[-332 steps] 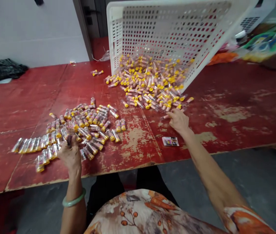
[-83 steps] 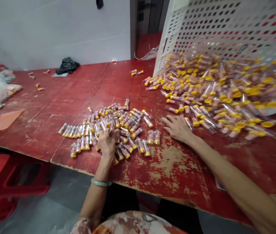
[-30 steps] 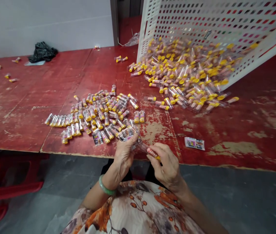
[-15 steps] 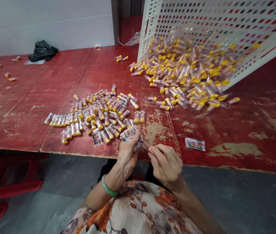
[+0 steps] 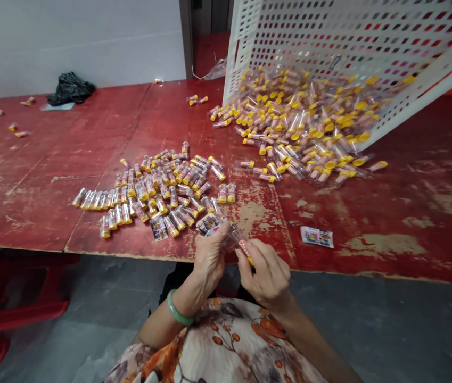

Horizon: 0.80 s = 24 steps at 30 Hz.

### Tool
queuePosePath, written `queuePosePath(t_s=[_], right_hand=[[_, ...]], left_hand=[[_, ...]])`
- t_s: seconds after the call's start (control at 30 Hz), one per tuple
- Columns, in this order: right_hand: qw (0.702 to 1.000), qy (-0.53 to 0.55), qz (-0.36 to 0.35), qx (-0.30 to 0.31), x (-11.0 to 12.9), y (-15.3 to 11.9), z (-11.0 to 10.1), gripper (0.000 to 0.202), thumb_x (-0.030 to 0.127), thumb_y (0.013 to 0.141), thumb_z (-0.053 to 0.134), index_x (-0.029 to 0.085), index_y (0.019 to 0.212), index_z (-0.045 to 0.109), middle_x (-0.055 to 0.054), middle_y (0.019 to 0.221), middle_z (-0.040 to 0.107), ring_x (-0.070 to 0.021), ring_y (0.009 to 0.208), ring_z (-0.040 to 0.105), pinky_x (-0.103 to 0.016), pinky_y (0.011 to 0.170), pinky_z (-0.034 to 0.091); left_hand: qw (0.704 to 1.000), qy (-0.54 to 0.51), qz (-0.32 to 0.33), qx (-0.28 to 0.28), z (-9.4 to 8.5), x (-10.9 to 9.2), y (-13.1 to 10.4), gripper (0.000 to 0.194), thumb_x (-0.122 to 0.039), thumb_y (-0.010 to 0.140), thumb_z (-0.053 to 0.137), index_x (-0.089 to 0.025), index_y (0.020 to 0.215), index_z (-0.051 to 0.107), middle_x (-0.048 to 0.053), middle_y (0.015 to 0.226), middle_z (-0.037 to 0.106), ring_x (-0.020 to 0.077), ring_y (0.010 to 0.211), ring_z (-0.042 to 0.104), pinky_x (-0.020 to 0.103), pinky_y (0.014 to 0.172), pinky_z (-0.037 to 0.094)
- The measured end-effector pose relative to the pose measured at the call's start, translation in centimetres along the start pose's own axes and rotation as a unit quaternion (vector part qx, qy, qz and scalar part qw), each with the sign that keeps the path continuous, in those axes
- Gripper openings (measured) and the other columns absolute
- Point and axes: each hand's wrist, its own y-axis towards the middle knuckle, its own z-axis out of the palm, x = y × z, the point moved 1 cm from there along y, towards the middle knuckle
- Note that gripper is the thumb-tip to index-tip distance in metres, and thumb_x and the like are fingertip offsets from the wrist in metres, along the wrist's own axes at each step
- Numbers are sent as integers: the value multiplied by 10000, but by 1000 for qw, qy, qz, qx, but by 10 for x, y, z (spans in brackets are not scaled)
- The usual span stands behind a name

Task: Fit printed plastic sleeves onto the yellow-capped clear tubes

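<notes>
Both my forearms reach forward from my lap, and my hands meet low at the near edge of the red, worn wooden surface point(image 5: 377, 197). My left hand point(image 5: 211, 255) is turned inward, thumb uppermost, with a pale green bangle point(image 5: 180, 308) round its wrist; my right hand point(image 5: 264, 272) is curled palm down just beside it.

I count one clear plastic tube with a yellow cap point(image 5: 245, 249) between my hands, two upright labelled tubes point(image 5: 227, 193) side by side, one loose printed label point(image 5: 158, 227), one small stack of printed labels point(image 5: 317, 237), one white perforated plastic basket point(image 5: 401, 114) and one crumpled black plastic bag point(image 5: 71, 88). The labelled tubes point(image 5: 141, 190) to my left number in the dozens; the heap of yellow-capped tubes point(image 5: 297, 125) spilling from the basket overlaps too much to count.

My right fingers pinch the clear tube near its cap, and its clear end points at my left thumb. My left thumb presses a fan of printed labels point(image 5: 208, 223) against the fingers; I cannot tell how many it has, nor whether the tube touches them.
</notes>
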Motion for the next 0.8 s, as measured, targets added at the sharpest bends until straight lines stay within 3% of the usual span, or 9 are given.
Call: queuePosePath(t_s=[0.1,0.27,0.33,0.47,0.53,0.67,0.8], right_hand=[[1000,0,2,12,0,1,0,453,118,771,657,217,1200,550,-116,962,684,-246,830,668,-367,667,576],[986,128,104,-19,-2,4,1,379,113,801,606,246,1153,559,-76,901,664,-216,827,648,-365,691,574],[990,106,89,-20,-3,3,2,422,102,787,622,222,1185,546,-95,926,661,-219,832,647,-364,702,573],[1000,-6,-20,7,-1,2,4,498,91,760,660,184,1231,527,-136,989,663,-227,837,654,-352,694,569],[1000,15,-13,-6,-1,3,4,460,99,769,657,183,1206,538,-118,975,666,-214,847,657,-340,709,573],[990,96,81,-68,-4,4,6,333,102,783,641,164,1102,571,-85,894,668,-191,829,662,-323,731,581],[997,24,16,-76,-1,0,13,466,94,732,701,151,1166,545,-112,959,674,-198,843,668,-303,714,584]], left_hand=[[1000,7,4,8,-1,0,2,322,-257,515,857,-134,739,661,12,695,664,123,616,609,272,659,496],[1000,11,-8,-5,1,-5,3,362,-274,472,870,-113,732,677,25,709,675,111,584,592,267,640,490],[1000,8,-2,-4,2,-5,3,353,-272,479,867,-115,730,676,19,710,671,107,584,591,260,637,487],[1000,3,6,3,2,-4,2,350,-270,518,854,-133,788,677,21,780,683,109,603,598,248,607,480],[1000,4,3,5,3,-5,2,349,-276,517,854,-131,778,673,19,767,679,108,595,596,247,604,481],[1000,2,-15,7,4,-5,0,366,-293,486,865,-121,736,659,12,703,660,104,558,585,239,574,468],[1000,15,-1,5,2,0,-3,363,-308,502,858,-118,742,663,11,675,659,105,541,583,247,582,470]])
